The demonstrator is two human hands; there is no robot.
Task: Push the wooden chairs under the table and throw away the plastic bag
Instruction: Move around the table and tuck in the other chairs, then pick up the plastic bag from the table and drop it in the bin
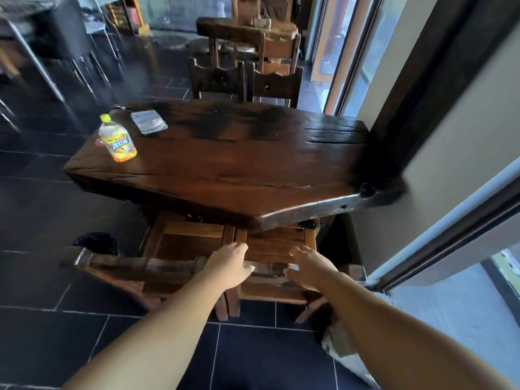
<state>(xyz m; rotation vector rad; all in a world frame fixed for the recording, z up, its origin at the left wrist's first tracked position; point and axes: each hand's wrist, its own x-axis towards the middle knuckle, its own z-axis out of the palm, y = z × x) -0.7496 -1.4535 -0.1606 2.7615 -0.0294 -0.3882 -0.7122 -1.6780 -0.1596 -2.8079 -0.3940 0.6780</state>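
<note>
A dark wooden table [253,170] fills the middle of the view. Two wooden chairs stand side by side at its near edge, seats partly under the top: the left chair [185,243] and the right chair [277,244]. My left hand [229,267] and my right hand [308,267] hover with fingers spread over the right chair's top rail [270,270]; whether they touch it I cannot tell. A clear plastic bag [148,121] lies flat on the table's far left corner. Two more chairs [244,81] stand at the far side.
A yellow-capped drink bottle [116,139] stands on the table's left end. A dark crumpled thing [97,243] lies on the tiled floor left of the chairs. A wall and window frames [422,136] close off the right. Another table and chairs [247,32] stand farther back.
</note>
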